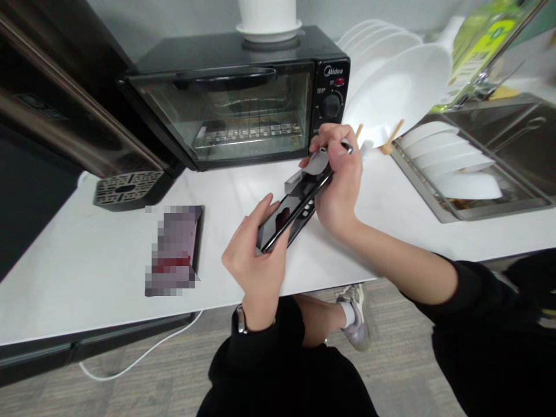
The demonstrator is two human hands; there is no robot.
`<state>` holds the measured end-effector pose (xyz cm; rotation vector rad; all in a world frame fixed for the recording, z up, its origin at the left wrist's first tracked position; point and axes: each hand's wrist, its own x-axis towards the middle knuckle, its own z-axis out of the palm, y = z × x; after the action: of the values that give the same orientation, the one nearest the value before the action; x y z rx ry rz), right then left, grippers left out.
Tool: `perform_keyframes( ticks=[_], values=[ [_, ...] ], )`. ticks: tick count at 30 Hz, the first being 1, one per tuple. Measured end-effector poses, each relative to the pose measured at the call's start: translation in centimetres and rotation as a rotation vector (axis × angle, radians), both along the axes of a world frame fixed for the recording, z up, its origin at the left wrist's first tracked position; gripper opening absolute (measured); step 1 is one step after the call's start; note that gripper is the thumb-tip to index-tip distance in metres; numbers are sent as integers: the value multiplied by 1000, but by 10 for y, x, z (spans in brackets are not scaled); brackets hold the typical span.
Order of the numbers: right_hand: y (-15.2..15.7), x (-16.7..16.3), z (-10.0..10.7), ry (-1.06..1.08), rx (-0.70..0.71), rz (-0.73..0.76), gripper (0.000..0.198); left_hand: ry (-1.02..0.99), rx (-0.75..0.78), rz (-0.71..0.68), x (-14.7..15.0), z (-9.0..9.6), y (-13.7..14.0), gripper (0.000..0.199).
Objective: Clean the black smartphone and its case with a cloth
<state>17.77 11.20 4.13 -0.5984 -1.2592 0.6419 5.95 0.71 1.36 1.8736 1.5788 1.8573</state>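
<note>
My left hand (256,255) grips the lower end of a slim, glossy black device (289,209) shaped like a phone, tilted over the counter with its far end raised. Below its edge shows a dark part with small pale squares. At the upper end, my right hand (341,191) is closed, fingers bent around a small silver-tipped piece (346,146); what exactly it is I cannot make out. A pale grey rounded piece (317,164) lies against the device's top end, partly covered by my right fingers.
Behind my hands stands a black toaster oven (217,116) with a white pot (267,17) on top. A pixelated flat device (176,252) lies left on the white counter (108,278). White plates (391,81) stand right of the oven, beside a sink (512,205) holding white dishes (452,153).
</note>
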Motion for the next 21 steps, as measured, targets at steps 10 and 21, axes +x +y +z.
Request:
perform_keyframes(
  ticks=[10,21],
  values=[
    [13,1,-6,-66,-114,8,16,18,-211,-216,-5,-10,9,36],
    [-21,-11,-19,-958,574,85,38,161,-322,82,-12,-21,11,26]
  ],
)
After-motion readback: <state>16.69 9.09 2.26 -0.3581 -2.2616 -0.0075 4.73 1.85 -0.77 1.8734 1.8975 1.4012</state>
